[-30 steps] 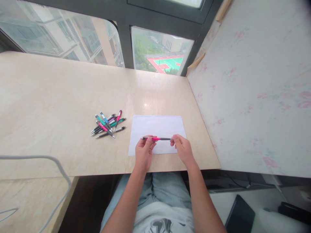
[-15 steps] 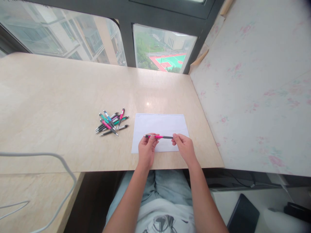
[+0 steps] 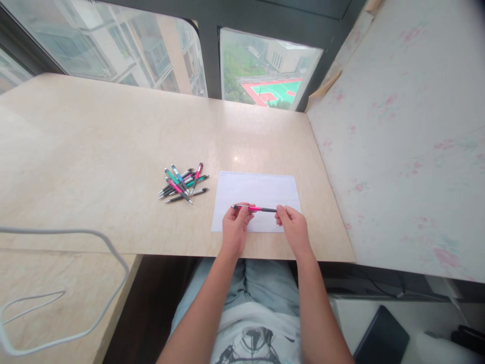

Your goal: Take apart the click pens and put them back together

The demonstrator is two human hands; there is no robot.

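Observation:
A pink and black pen lies level between my two hands, above a white sheet of paper. My left hand pinches its pink barrel near the clicker end. At the other end, the fingers of my right hand are closed on the tip, which they hide. Left of the paper is a loose pile of pens in pink, green, blue, silver and black, crossing over each other.
A white cable loops over the lower left of the desk. The floral-papered wall borders the desk on the right. Windows stand behind it. A dark flat object lies lower right, below desk level.
My view has shifted slightly, so the desk, the pens and the paper sit a little further right and higher. Both hands keep the same grip on the pen.

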